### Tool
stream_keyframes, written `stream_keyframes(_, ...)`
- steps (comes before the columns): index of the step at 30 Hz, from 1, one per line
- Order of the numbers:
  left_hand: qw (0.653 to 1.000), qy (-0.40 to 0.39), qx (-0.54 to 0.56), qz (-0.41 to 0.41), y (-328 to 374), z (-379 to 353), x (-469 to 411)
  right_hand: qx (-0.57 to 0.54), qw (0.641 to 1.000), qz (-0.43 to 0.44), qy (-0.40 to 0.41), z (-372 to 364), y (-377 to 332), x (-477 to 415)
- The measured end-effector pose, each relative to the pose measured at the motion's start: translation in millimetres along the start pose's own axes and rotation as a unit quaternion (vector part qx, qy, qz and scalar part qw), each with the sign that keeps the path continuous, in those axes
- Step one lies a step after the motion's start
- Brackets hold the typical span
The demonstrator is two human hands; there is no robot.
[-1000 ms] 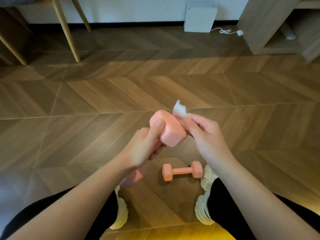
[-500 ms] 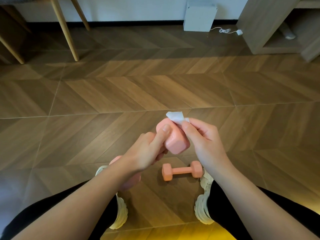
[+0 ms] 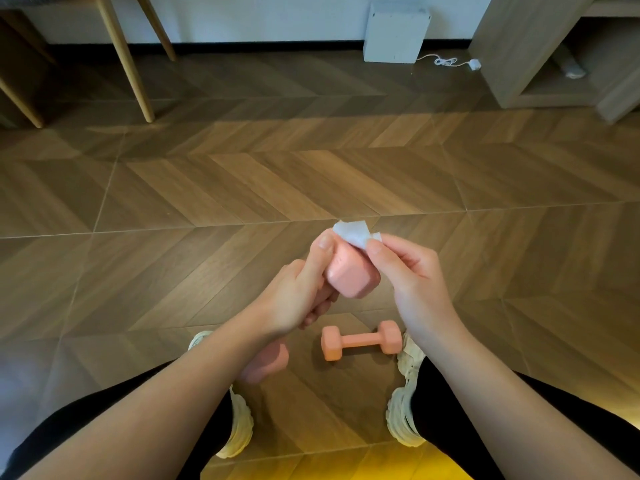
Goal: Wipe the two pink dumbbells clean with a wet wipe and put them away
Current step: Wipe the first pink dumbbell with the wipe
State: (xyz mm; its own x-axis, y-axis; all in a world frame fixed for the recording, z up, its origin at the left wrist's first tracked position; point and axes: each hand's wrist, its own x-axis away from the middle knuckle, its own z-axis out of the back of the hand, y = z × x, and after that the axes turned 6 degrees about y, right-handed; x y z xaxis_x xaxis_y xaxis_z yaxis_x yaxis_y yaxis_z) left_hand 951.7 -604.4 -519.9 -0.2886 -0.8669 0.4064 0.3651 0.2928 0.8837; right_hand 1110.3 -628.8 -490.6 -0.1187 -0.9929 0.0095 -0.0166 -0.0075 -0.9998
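The right hand (image 3: 415, 282), pinching the wet wipe (image 3: 355, 233), is sliding it from the side onto the top of the pink dumbbell (image 3: 349, 275) gripped by the left hand (image 3: 298, 299); the second dumbbell (image 3: 362, 340) is waiting on the floor (image 3: 242, 188) below.

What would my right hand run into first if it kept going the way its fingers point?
Probably the held dumbbell, its upper head: your right hand pinches the wet wipe just beside it, fingers aimed left. Depth is unclear.
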Motion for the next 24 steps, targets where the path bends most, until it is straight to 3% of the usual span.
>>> stream_keyframes(6, 0.998, -0.019, 0.038, 0.049, 3.2, -2.9, -0.5, -0.001, 1.0, -0.011, -0.006, 0.0, 0.2, -2.8)
stream_keyframes(24, 0.989, -0.028, 0.115, 0.087, 15.0, -1.7, 9.2, -0.012, 1.0, -0.008, -0.011, 3.0, 3.0, -6.7)
